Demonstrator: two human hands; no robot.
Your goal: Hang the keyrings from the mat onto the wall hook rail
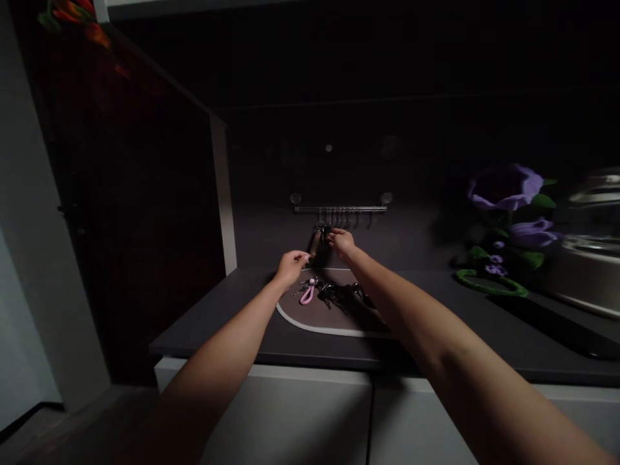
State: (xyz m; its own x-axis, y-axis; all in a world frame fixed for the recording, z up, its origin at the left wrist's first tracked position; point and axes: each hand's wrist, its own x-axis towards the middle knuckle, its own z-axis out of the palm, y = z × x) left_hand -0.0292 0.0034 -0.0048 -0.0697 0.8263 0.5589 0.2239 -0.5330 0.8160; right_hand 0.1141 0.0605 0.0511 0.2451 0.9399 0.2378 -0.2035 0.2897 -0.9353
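Below a clear hook rail (339, 209) on the back wall, a bunch of keys (323, 230) hangs by a ring near the rail's left hooks. My right hand (343, 243) is closed with its fingertips on these keys. A brownish strap (315, 245) dangles beside them on the left. My left hand (291, 267) is pinched just below the strap's end; whether it grips the strap is too dark to tell. Under both hands, a brown mat (310, 321) with a pale rim carries a pink loop keychain (307, 295) with keys and a dark heap of keys (336, 296).
Purple flowers (508, 187) with a green looped base (489, 284) stand on the dark counter (203, 316) at right, beside a pale vessel with a glass top (591, 258). A cabinet side panel (223, 194) rises at left. An upper shelf overhangs the counter.
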